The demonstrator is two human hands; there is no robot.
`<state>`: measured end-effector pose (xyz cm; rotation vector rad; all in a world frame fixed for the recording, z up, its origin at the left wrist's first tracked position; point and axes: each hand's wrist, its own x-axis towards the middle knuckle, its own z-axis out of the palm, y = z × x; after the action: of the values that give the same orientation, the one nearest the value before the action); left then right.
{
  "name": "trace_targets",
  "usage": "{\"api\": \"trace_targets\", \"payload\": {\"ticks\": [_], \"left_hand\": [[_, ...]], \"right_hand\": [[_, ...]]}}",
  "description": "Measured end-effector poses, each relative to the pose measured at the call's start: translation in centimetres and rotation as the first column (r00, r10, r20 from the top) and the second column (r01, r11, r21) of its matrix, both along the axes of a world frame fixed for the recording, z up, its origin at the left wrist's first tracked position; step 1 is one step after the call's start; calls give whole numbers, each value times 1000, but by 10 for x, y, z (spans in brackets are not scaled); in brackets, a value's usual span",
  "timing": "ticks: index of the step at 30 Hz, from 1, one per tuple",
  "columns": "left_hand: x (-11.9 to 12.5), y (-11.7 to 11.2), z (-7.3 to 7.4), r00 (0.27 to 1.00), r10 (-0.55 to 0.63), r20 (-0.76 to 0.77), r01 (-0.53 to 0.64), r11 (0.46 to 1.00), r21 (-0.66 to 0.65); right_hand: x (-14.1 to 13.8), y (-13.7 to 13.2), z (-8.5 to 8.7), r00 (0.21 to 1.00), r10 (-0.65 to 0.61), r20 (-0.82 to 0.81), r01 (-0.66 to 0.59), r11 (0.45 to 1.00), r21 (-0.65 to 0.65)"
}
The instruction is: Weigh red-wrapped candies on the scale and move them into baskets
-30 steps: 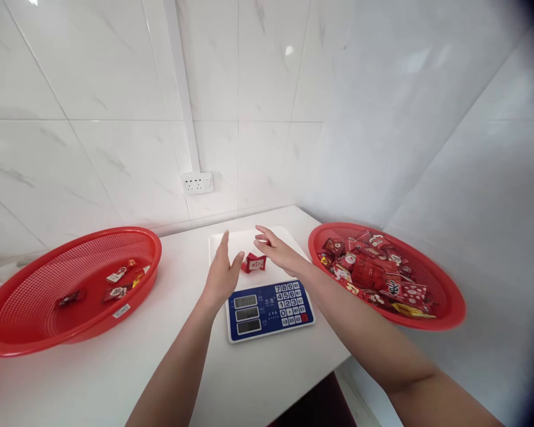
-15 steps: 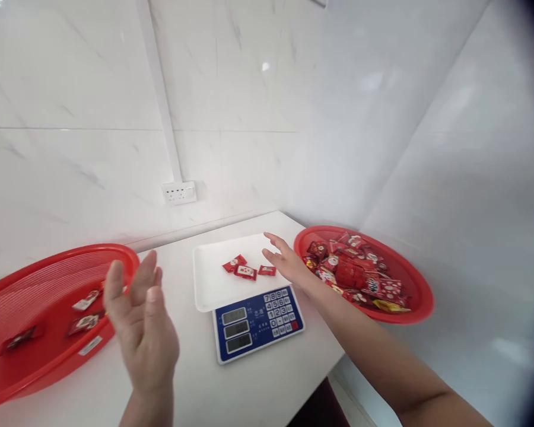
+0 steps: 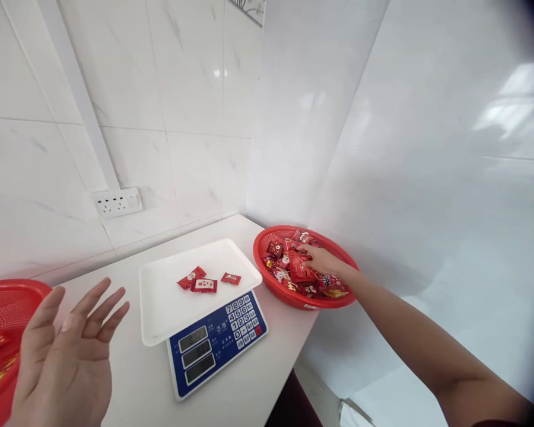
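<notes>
My right hand reaches into the right red basket, its fingers closed on a plain red snack packet lying among other wrapped sweets. My left hand is raised at the lower left with fingers spread, holding nothing, beside the left red basket. Between the hands stands a digital scale with a white tray on top. Three small red-wrapped sweets lie on the tray; two touch and one is apart to the right. The scale's display is lit, with digits hard to read.
The scale and baskets stand on a white table against a tiled wall. A power socket is on the wall at the back left. A smooth pale wall rises close behind the right basket.
The view has turned to the right. My right hand has moved from beside the tray into the right basket, onto a red packet. My left hand stays raised and spread.
</notes>
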<state>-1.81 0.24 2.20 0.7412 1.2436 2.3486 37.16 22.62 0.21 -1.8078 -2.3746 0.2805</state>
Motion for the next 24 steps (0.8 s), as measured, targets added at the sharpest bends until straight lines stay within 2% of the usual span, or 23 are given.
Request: {"api": "trace_targets", "payload": {"ticks": [3, 8, 10, 13, 16, 18, 20, 21, 22, 24], "left_hand": [[-2, -2, 2, 999, -23, 25, 23, 1000, -13], [-6, -8, 9, 1000, 14, 23, -13, 1000, -7], [-5, -12, 13, 1000, -4, 14, 3, 999, 34], [-1, -19, 18, 998, -56, 24, 54, 996, 67], [3, -24, 23, 997, -75, 23, 74, 996, 56], [5, -27, 25, 997, -73, 4, 72, 996, 54], [5, -30, 26, 999, -51, -11, 52, 997, 60], [4, -31, 26, 999, -37, -18, 39, 997, 68], [3, -32, 27, 999, -22, -24, 24, 997, 78], [2, -35, 27, 1000, 11, -28, -8, 995, 100]], "right_hand": [[-4, 7, 8, 998, -28, -57, 32, 997, 69], [-16, 12, 26, 991, -58, -124, 79, 983, 167], [-26, 11, 34, 983, -27, -184, 60, 983, 175], [-56, 6, 44, 950, 81, -301, -41, 990, 136], [-99, -3, 54, 854, 182, -487, -189, 981, 35], [-129, -12, 59, 721, 163, -673, -252, 967, -35], [-152, -20, 61, 607, 114, -786, -274, 959, -72], [-159, -23, 62, 603, 112, -790, -276, 958, -75], [-163, -26, 61, 630, 131, -765, -286, 955, -72], [-160, -28, 58, 749, 214, -627, -322, 945, -62]]}}
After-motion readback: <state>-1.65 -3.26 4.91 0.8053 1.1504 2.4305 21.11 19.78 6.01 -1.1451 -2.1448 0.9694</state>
